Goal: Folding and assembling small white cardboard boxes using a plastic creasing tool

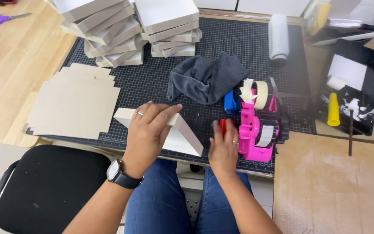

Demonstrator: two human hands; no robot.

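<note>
Light: bright, even, from overhead.
Shadows: soft, short, under the hands.
Blur: slight motion blur on the right hand (224, 145).
Edges: mild wide-angle bending.

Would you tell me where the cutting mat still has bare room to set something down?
Bare cutting mat lies between the box stacks, flat cardboard sheets and grey cloth. It is crowded around the pink tape dispenser by the right hand.
</note>
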